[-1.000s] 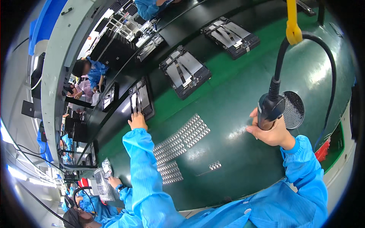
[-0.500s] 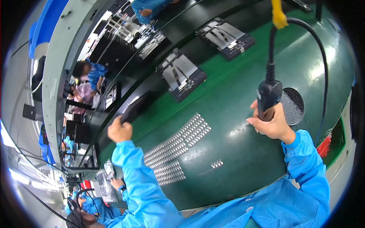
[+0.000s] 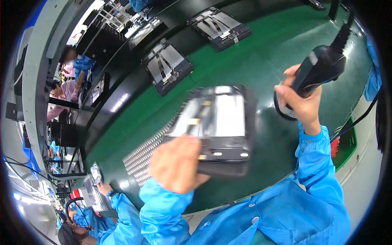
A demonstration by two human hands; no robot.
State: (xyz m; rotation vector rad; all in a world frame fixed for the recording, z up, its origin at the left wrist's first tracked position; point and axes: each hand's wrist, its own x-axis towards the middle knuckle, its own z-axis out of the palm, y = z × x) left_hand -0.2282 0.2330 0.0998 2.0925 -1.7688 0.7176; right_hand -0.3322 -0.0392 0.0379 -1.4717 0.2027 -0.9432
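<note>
My left hand (image 3: pixel 175 163) is closed on the lower left edge of an opened tablet (image 3: pixel 225 141), blurred by motion. Pale panels, dark ribbon cables and a black frame show on its upper face. It is held above the green work surface, over part of the rows of small metallic parts (image 3: pixel 143 157). To the right, my right hand (image 3: pixel 302 102) is wrapped round a black corded electric screwdriver (image 3: pixel 316 67); its tip is hidden. A round dish (image 3: pixel 289 115), partly covered by that hand, sits beneath it.
Two more opened tablets (image 3: pixel 167 67) lie at the far side along a dark belt (image 3: pixel 118 98). A green bin (image 3: pixel 349 143) with something red stands at the right edge. At the lower left a co-worker's hand (image 3: pixel 105 188) reaches to a clear tray of parts (image 3: pixel 94 194).
My left hand, formerly reaching to a dark object on the far left, has come back nearer with the opened tablet in it. My right hand has tilted the screwdriver; the view has shifted.
</note>
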